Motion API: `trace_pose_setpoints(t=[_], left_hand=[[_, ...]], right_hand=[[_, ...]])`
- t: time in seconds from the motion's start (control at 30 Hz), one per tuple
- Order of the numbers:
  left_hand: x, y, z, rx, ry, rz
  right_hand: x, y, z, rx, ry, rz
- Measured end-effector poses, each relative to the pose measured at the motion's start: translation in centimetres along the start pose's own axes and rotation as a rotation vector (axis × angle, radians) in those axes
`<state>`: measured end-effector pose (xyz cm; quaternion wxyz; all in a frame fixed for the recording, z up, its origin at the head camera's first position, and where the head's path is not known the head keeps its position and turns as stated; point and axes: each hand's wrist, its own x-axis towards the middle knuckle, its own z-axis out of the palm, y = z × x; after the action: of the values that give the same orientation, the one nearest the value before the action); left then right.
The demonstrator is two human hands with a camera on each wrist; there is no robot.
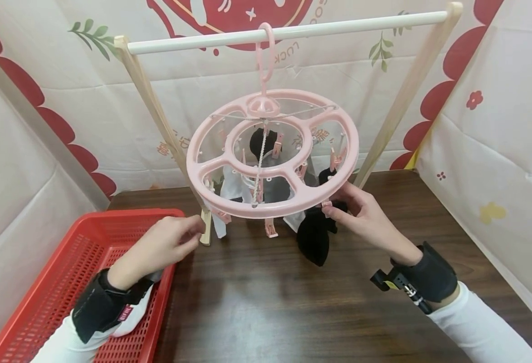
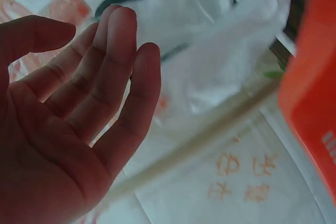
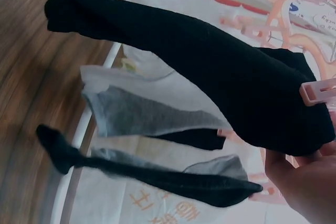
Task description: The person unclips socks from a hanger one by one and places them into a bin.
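A round pink clip hanger (image 1: pixel 308 196) hangs with several socks clipped to it. At its right rim my right hand (image 1: pixel 365 217) holds the top of a black sock (image 3: pixel 199 61), thumb tip right at a pink clothespin (image 3: pixel 317 93) that overlaps the cuff. Some of its fingertips are hidden behind the fabric. My left hand (image 1: pixel 170 239), palm and loosely bent fingers showing in the left wrist view, is beside the hanger's left side with nothing in it. Grey-and-white socks (image 3: pixel 142 108) and another dark sock (image 3: pixel 157 179) hang beyond the black one.
The hanger's hook loops over a white rod (image 1: pixel 202 41) on a wooden stand (image 1: pixel 393 111). On the left, a red basket (image 1: pixel 81 217) sits on the brown table (image 1: pixel 256 302), with a white sock (image 1: pixel 134 317) inside. A printed cloth (image 1: pixel 84 75) forms the walls.
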<state>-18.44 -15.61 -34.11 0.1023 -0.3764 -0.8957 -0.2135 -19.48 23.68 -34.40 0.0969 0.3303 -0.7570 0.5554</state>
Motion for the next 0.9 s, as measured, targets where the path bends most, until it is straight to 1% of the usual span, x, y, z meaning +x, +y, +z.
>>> trace_pose_setpoints(t=[0.13, 0.27, 0.4, 0.63, 0.73, 0.83, 0.9], left_hand=[[0.8, 0.8, 1.1, 0.002, -0.043, 0.022], [1.5, 1.4, 2.0, 0.009, -0.089, 0.023], [2.4, 2.0, 2.7, 0.020, -0.103, 0.039], [3.9, 2.9, 4.0, 0.042, -0.137, 0.100], [4.3, 3.2, 4.4, 0.036, -0.133, 0.141], [4.6, 3.4, 4.9, 0.025, -0.107, 0.183], [4.8, 3.5, 5.3, 0.015, -0.086, 0.200]], right_hand=[[0.1, 0.0, 0.5, 0.029, -0.015, -0.005], [0.1, -0.1, 0.9, 0.013, -0.042, 0.011], [0.1, -0.3, 1.2, -0.017, -0.068, 0.019], [0.3, -0.5, 2.3, -0.003, -0.097, 0.026], [0.3, -0.6, 3.0, 0.007, -0.100, 0.028], [0.4, -0.7, 3.5, 0.039, -0.096, 0.023], [0.3, -0.8, 3.9, 0.047, -0.092, 0.022]])
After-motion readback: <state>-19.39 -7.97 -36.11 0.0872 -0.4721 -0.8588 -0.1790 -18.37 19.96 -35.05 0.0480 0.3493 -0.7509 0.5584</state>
